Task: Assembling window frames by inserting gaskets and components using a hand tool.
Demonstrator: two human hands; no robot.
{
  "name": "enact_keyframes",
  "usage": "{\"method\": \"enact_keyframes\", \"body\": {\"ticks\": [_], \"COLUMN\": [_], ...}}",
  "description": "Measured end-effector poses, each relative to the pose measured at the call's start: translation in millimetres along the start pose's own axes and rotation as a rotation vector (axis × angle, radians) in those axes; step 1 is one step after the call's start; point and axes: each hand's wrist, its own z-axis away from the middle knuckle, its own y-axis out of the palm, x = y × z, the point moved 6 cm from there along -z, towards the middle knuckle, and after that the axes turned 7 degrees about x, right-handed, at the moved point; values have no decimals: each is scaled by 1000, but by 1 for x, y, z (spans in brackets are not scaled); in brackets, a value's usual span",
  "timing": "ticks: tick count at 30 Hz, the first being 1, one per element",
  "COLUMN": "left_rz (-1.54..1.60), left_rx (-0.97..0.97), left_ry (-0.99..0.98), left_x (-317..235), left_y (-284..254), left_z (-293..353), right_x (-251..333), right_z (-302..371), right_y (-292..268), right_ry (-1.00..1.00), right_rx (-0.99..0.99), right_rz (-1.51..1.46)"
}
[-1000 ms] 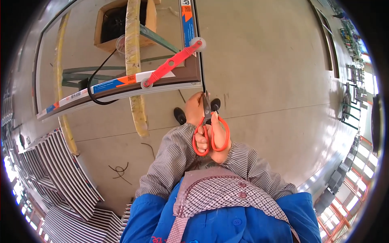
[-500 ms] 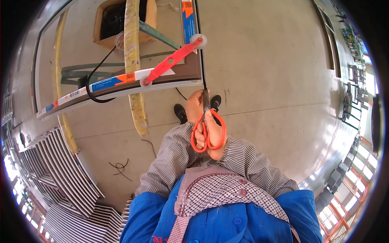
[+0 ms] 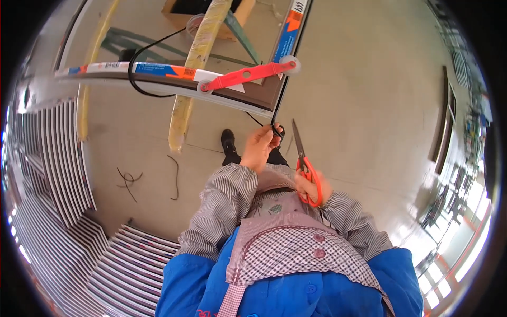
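Note:
My left hand (image 3: pixel 259 147) pinches a black rubber strip (image 3: pixel 278 130) just below the near right corner of a brown window frame (image 3: pixel 262 96). The strip runs up along the frame's right edge. Red-handled scissors (image 3: pixel 310 178) are in my right hand (image 3: pixel 318 186), to the right of the left hand, their dark blades pointing up and away from the strip. Across the frame's corner lies a red plastic roller tool (image 3: pixel 247 75) with a clear wheel at each end. Another stretch of black strip (image 3: pixel 132 67) loops over the frame's near bar.
Yellow-wrapped support bars (image 3: pixel 196 66) of a green stand hold the frame up. Behind them sits a cardboard box (image 3: pixel 242 16). Striped stacks of profiles (image 3: pixel 66 158) fill the left side. Black strip offcuts (image 3: pixel 128 182) lie on the floor, and long dark profiles (image 3: pixel 442 127) lie at the right.
The scissors have come away from the strip at the corner, moving right and toward me with my right hand. My left hand stays near the corner, now pinching the strip. The view has shifted.

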Motion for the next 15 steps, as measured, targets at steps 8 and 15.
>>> {"method": "enact_keyframes", "body": {"ticks": [8,15], "left_rz": [658,712], "left_rx": [96,47], "left_ry": [325,391], "left_x": [29,37], "left_y": [20,26], "left_z": [-10,-17], "right_x": [6,13], "right_z": [-11,-14], "right_y": [-14,-10], "right_ry": [233,362], "right_rx": [249,211], "right_rz": [115,117]}}
